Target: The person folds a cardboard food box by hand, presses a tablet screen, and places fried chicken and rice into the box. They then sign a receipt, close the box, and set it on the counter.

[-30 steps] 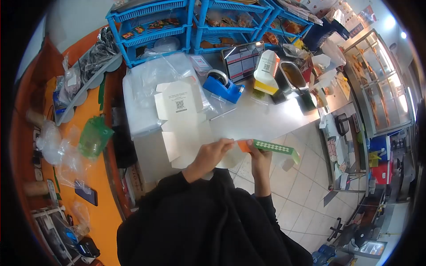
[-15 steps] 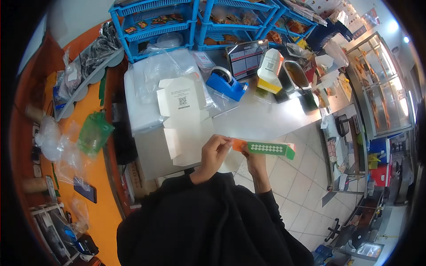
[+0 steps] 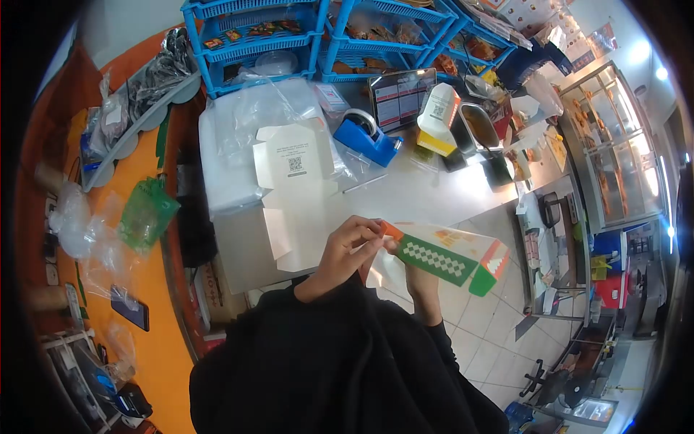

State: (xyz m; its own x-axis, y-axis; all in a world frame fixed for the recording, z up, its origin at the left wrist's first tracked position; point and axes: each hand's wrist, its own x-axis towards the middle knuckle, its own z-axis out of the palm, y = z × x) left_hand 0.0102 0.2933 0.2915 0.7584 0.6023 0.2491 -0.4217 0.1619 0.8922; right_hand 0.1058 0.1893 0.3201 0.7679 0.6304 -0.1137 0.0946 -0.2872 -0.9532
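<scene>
A partly folded cardboard food box (image 3: 434, 261), with a green side panel patterned in white diamonds and an orange flap, is held up in front of my chest. My left hand (image 3: 351, 250) pinches the orange flap at its near left corner. Below the green panel, my right hand (image 3: 421, 283) grips the box from the right; most of its fingers are hidden behind the cardboard. Just past my left hand, a flat unfolded box blank (image 3: 300, 199), pale inside with a printed QR code, lies on the counter.
A blue tape dispenser (image 3: 367, 137), a tablet (image 3: 402, 100), a yellow-and-white box (image 3: 438, 119) and a metal tray (image 3: 480, 124) stand along the counter. Clear plastic bags (image 3: 238, 137) are stacked on the left. Blue shelf racks (image 3: 260, 43) rise behind. A phone (image 3: 130, 309) rests on the orange surface.
The box has tilted in my hands: its right end has swung down, and more of its printed top face shows. Both hands keep hold of it.
</scene>
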